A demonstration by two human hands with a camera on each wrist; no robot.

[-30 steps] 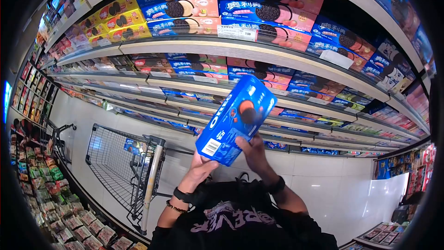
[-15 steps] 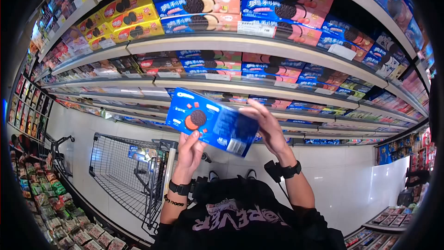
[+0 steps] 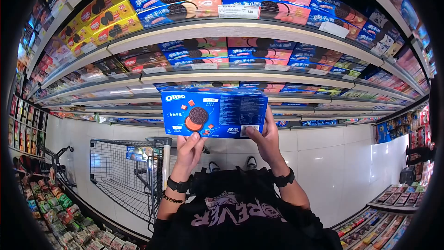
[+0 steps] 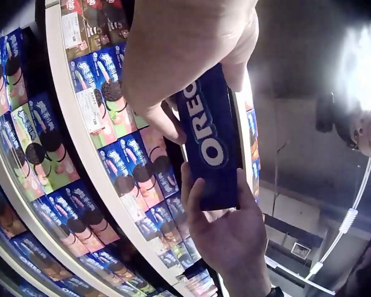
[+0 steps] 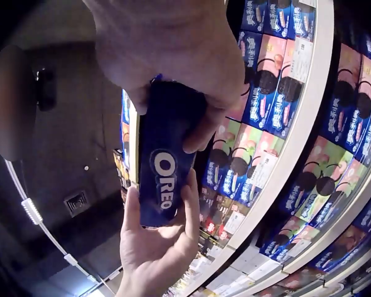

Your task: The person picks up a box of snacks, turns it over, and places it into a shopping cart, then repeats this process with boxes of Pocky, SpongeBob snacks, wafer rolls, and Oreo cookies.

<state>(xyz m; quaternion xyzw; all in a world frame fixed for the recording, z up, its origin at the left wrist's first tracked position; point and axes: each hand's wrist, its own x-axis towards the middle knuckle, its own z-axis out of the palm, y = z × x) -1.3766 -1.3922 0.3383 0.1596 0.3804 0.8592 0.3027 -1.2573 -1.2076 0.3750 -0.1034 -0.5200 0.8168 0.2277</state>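
Observation:
Both hands hold a blue Oreo cookie box (image 3: 208,115) level in front of the body, its printed panel with barcode facing up toward the head camera. My left hand (image 3: 188,152) grips the lower left edge, thumb on the printed face. At the right end, my right hand (image 3: 267,141) pinches the box with the thumb over the barcode corner. The left wrist view shows the box's narrow Oreo side (image 4: 211,142) between the two hands. From the right wrist, the same narrow side (image 5: 167,167) appears, with fingers and thumbs on opposite faces.
Shelves (image 3: 249,30) stacked with cookie boxes curve across the front. A wire shopping cart (image 3: 125,176) stands to the left on the tiled floor, with a blue package (image 3: 136,153) in it. Packaged goods fill a low display (image 3: 60,203) at the lower left.
The box was tilted upright, then swung round with the right hand off it or loosely beside it. Now it lies level, and the right hand grips its right end again.

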